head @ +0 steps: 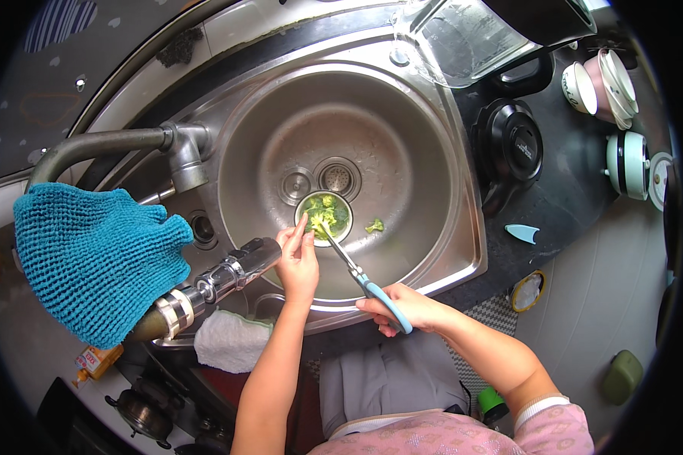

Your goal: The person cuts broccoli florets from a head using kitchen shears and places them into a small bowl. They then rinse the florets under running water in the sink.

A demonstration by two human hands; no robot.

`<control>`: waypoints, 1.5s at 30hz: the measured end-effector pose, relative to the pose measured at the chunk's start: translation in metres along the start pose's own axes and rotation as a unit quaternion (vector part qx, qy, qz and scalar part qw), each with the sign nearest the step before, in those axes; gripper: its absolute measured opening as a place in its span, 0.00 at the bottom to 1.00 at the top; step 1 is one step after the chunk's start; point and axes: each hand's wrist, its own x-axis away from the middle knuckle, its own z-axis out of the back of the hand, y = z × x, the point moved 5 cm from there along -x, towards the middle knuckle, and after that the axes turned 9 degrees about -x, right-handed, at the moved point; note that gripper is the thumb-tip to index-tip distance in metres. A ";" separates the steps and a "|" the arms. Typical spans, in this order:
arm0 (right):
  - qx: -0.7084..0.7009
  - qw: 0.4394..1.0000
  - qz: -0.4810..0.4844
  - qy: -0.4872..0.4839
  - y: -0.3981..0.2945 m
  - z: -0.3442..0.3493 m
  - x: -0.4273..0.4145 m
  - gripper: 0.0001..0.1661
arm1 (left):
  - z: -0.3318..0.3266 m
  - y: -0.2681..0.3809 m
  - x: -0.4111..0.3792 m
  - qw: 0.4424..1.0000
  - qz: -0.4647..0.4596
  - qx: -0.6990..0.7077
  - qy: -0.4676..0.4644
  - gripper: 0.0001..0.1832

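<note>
My right hand (410, 307) grips kitchen scissors (382, 293) by their light blue handles. The metal blades reach up and left to a pale green broccoli piece (322, 220). My left hand (297, 264) pinches this piece between thumb and fingers over a small round bowl (350, 228); its exact grip is partly hidden. More broccoli florets (336, 210) fill the bowl, which sits low in a round stainless steel sink (415, 170). One small floret (374, 226) lies apart on the sink floor, right of the bowl.
The drain (337, 177) and a metal strainer lid (296, 186) are beyond the bowl. A faucet (264, 261) with a blue knitted cloth (102, 256) juts in from the left. A clear jug (467, 45), black lid (518, 142) and light blue scissor cover (522, 233) lie right.
</note>
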 end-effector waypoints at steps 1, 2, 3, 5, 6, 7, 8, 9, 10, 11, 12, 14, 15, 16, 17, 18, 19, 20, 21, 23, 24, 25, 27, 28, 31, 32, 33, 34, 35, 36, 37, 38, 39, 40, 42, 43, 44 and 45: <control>0.000 1.000 0.000 -0.001 0.000 0.000 -0.001 0.26 | 0.000 0.000 0.000 1.000 -0.002 -0.006 -0.002 0.17; -0.007 1.000 0.001 0.003 0.000 -0.001 -0.001 0.27 | 0.000 0.001 -0.001 1.000 -0.005 -0.013 -0.004 0.17; -0.013 1.000 0.003 0.007 0.001 -0.003 -0.002 0.27 | 0.001 0.002 -0.001 1.000 -0.007 -0.019 -0.005 0.17; -0.014 1.000 0.016 0.015 0.000 -0.004 -0.002 0.27 | 0.001 0.003 -0.005 1.000 0.024 -0.007 -0.004 0.16; -0.009 0.999 0.028 0.021 -0.003 -0.003 -0.002 0.27 | 0.001 0.003 -0.006 0.999 0.040 -0.001 -0.005 0.15; -0.005 0.999 0.039 0.026 -0.005 -0.003 -0.001 0.27 | -0.001 0.005 -0.003 0.999 0.023 -0.030 -0.030 0.15; 0.001 0.997 0.057 0.042 -0.013 -0.002 -0.002 0.27 | -0.004 0.008 0.004 0.997 0.006 -0.059 -0.056 0.14; 0.007 0.996 0.074 0.058 -0.024 0.000 -0.003 0.26 | -0.008 0.012 0.011 0.993 -0.012 -0.089 -0.082 0.14; 0.000 0.997 0.074 0.016 -0.033 -0.005 0.000 0.27 | -0.013 0.017 0.020 0.996 -0.051 -0.065 -0.026 0.12; 0.007 0.998 0.063 0.016 -0.034 -0.008 0.006 0.28 | -0.012 0.011 0.020 0.996 -0.016 -0.087 -0.027 0.10; 0.018 0.998 0.054 0.017 -0.037 -0.010 0.012 0.28 | -0.007 0.005 0.015 0.997 0.032 -0.066 0.002 0.10; -0.010 0.998 0.060 0.027 -0.037 -0.005 0.021 0.27 | -0.001 -0.012 0.009 0.994 0.096 -0.041 0.021 0.11; -0.046 0.993 0.088 0.056 -0.043 0.000 0.030 0.24 | -0.002 -0.016 0.007 0.994 0.097 -0.046 0.002 0.11; -0.053 0.987 0.130 0.072 -0.048 0.005 0.033 0.22 | -0.004 -0.018 0.004 0.994 0.097 -0.051 -0.017 0.11; -0.060 0.980 0.172 0.086 -0.055 0.008 0.034 0.21 | -0.004 -0.021 0.001 0.993 0.099 -0.057 -0.035 0.11; -0.056 0.974 0.189 0.114 -0.064 0.010 0.034 0.18 | -0.005 -0.020 -0.003 0.992 0.101 -0.058 -0.056 0.11; -0.031 0.968 0.202 0.148 -0.069 0.017 0.028 0.17 | -0.006 -0.015 -0.005 0.993 0.092 -0.014 -0.069 0.12; -0.005 0.951 0.245 0.190 -0.070 0.027 0.014 0.19 | -0.006 -0.008 -0.007 0.993 0.083 0.029 -0.081 0.12; 0.020 0.930 0.286 0.229 -0.070 0.036 -0.002 0.21 | -0.006 -0.003 -0.009 0.990 0.074 0.070 -0.093 0.12; 0.050 0.917 0.305 0.253 -0.076 0.041 -0.026 0.24 | -0.007 0.002 -0.006 0.977 0.107 0.109 -0.149 0.14; 0.064 0.910 0.313 0.263 -0.078 0.040 -0.035 0.26 | -0.006 0.003 -0.004 0.967 0.144 0.131 -0.165 0.15; 0.041 0.918 0.316 0.234 -0.076 0.038 -0.044 0.27 | -0.006 0.004 -0.002 0.955 0.181 0.153 -0.180 0.15; -0.004 0.931 0.320 0.177 -0.072 0.033 -0.055 0.30 | -0.007 0.011 0.001 0.949 0.183 0.192 -0.168 0.18; 0.039 0.937 0.292 0.189 -0.072 0.032 -0.056 0.31 | -0.007 0.013 0.002 0.946 0.185 0.212 -0.162 0.20; 0.046 0.936 0.298 0.182 -0.073 0.033 -0.054 0.31 | -0.005 0.025 0.003 0.946 0.111 0.207 -0.222 0.24; 0.041 0.939 0.298 0.168 -0.072 0.033 -0.055 0.31 | -0.002 0.035 0.000 0.969 0.021 0.111 -0.219 0.26; 0.036 0.942 0.298 0.153 -0.072 0.032 -0.056 0.31 | -0.001 0.036 -0.001 0.971 0.022 0.102 -0.216 0.25; 0.031 0.944 0.298 0.138 -0.073 0.032 -0.056 0.30 | -0.001 0.037 -0.001 0.972 0.023 0.094 -0.212 0.24; 0.031 0.941 0.307 0.137 -0.075 0.032 -0.055 0.31 | -0.001 0.039 -0.001 0.974 0.023 0.085 -0.209 0.23; 0.030 0.938 0.316 0.136 -0.078 0.032 -0.053 0.31 | 0.000 0.039 -0.001 0.973 0.037 0.080 -0.213 0.21; 0.029 0.935 0.325 0.135 -0.079 0.033 -0.052 0.31 | 0.001 0.039 -0.001 0.972 0.052 0.075 -0.218 0.20; -0.015 0.938 0.329 0.109 -0.079 0.033 -0.053 0.33 | 0.001 0.038 0.000 0.970 0.066 0.070 -0.222 0.18; 0.004 0.939 0.325 0.115 -0.079 0.033 -0.055 0.33 | 0.002 0.038 0.000 0.971 0.070 0.072 -0.216 0.18; 0.023 0.939 0.320 0.120 -0.079 0.034 -0.057 0.32 | 0.001 0.039 0.001 0.972 0.074 0.073 -0.210 0.17; 0.064 0.938 0.318 0.125 -0.079 0.033 -0.058 0.32 | 0.001 0.038 0.001 0.975 0.061 0.068 -0.204 0.17; 0.086 0.935 0.320 0.125 -0.079 0.032 -0.057 0.32 | 0.001 0.037 0.001 0.976 0.043 0.061 -0.203 0.18; 0.107 0.932 0.323 0.126 -0.079 0.031 -0.057 0.31 | 0.001 0.036 0.001 0.978 0.026 0.054 -0.202 0.18; 0.128 0.929 0.323 0.130 -0.080 0.031 -0.056 0.31 | 0.002 0.036 0.002 0.978 0.025 0.034 -0.206 0.18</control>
